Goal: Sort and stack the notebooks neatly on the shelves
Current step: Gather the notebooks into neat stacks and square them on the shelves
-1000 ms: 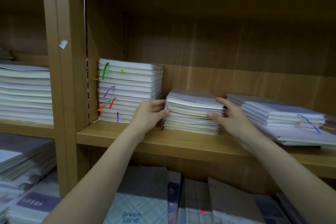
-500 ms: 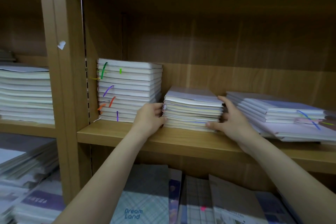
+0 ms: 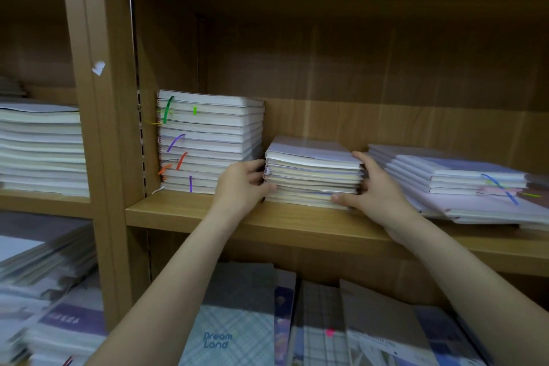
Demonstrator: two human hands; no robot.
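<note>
A middle stack of notebooks (image 3: 312,175) with pale lilac covers lies flat on the wooden shelf (image 3: 202,214). My left hand (image 3: 240,187) grips its left side, fingers curled against the spines and thumb at the front. My right hand (image 3: 377,190) holds its right side, thumb at the bottom front corner. Left of it stands a taller stack of white notebooks (image 3: 208,140) with coloured ribbon markers. A lower, spread-out stack (image 3: 460,178) lies to the right, its notebooks offset from one another.
A wooden upright (image 3: 101,128) separates this bay from the left bay, which holds another tall pile (image 3: 38,145). Below the shelf, several notebooks (image 3: 234,321) lean face-up, one marked "Dream Land". More piles (image 3: 44,291) sit at the lower left.
Both hands have slid lower on the middle stack and closed in on its sides. The stack's notebooks look more squared up and sit slightly further back.
</note>
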